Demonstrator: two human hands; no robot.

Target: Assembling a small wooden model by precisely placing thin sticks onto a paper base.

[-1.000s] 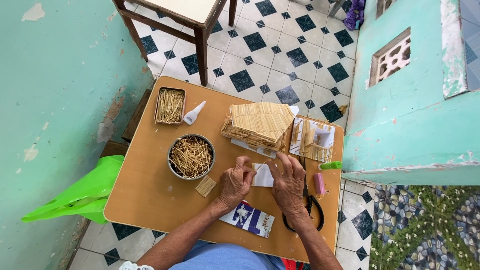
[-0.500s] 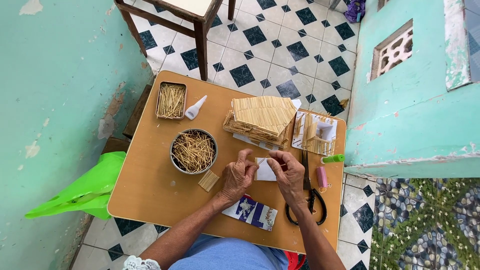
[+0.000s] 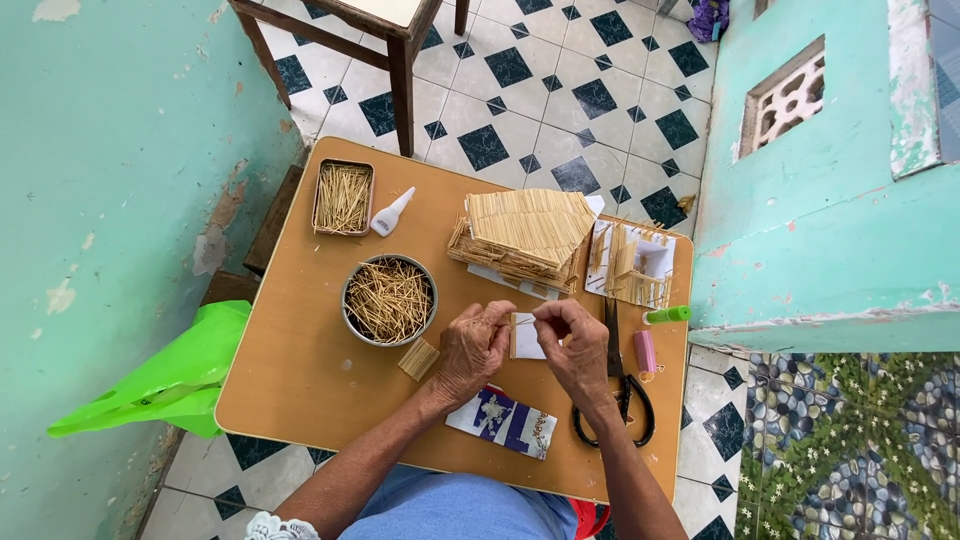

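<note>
The wooden table (image 3: 300,380) carries everything. At twelve o'clock from the hands sits the stick-built model roof (image 3: 525,235); at ten o'clock, the round tin of sticks (image 3: 389,300). Black scissors (image 3: 618,400) lie at four o'clock. Between the hands, a small white card (image 3: 526,340) rests on the table. The left hand (image 3: 472,345) and right hand (image 3: 572,345) pinch the ends of what looks like a single thin stick (image 3: 522,321), fingertips closed on it just above the card. Such a sliver is probably feather-light, stiff yet easily snapped, so best held gently near its ends.
</note>
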